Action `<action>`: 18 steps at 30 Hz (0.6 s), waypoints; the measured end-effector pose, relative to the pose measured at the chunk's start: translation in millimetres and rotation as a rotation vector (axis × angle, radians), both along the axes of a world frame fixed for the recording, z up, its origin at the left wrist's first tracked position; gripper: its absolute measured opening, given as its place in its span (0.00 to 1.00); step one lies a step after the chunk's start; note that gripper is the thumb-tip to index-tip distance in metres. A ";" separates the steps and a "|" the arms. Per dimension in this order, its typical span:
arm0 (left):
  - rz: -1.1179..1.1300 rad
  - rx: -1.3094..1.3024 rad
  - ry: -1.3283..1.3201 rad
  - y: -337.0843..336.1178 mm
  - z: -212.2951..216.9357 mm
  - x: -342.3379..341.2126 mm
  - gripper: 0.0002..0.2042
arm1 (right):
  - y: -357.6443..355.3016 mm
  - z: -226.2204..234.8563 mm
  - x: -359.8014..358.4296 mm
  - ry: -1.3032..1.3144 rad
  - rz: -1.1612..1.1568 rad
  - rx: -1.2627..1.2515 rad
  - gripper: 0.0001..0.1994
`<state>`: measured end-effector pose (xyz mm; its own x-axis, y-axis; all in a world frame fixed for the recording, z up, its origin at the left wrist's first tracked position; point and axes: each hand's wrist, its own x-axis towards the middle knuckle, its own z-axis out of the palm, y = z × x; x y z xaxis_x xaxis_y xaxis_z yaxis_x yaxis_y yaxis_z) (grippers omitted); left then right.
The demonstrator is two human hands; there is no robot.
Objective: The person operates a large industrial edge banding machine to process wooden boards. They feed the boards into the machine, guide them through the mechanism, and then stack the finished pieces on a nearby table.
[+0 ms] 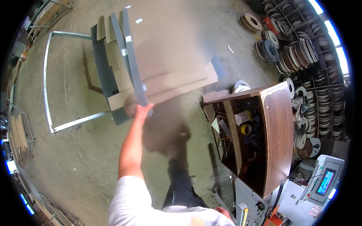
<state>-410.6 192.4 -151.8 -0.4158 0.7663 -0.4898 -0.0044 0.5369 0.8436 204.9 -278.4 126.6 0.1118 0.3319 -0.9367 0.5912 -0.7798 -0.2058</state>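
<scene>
My left hand (142, 112) reaches forward with its fingers closed round the near end of a long grey board strip (134, 64). A second grey strip (120, 41) lies close along its left side. Both strips bear small white labels, and they rest over a stack of beige panels (177, 84). Narrower beige boards (121, 77) and a dark grey board (98, 56) are to the left in the same stack. At the lower edge, beside my white shirt, a small part of my right hand (223, 213) shows; its fingers are hidden.
A U-shaped metal frame (47, 83) juts out left of the stack. To the right stands a brown wooden cabinet (279, 135) with yellow tape (246, 129) inside. Edging rolls (267, 51) fill racks beyond. A machine with a screen (325, 182) is at lower right.
</scene>
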 end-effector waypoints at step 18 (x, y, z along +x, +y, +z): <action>-0.910 -0.382 -0.446 -270.7 239.5 298.6 0.25 | 347.6 -30.4 -237.4 -0.082 0.331 0.327 0.43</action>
<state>-112.0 -78.2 87.8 0.5063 0.4619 -0.7282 0.2637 0.7211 0.6407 -32.5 69.2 96.2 0.0194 0.6379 -0.7698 0.8216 -0.4489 -0.3513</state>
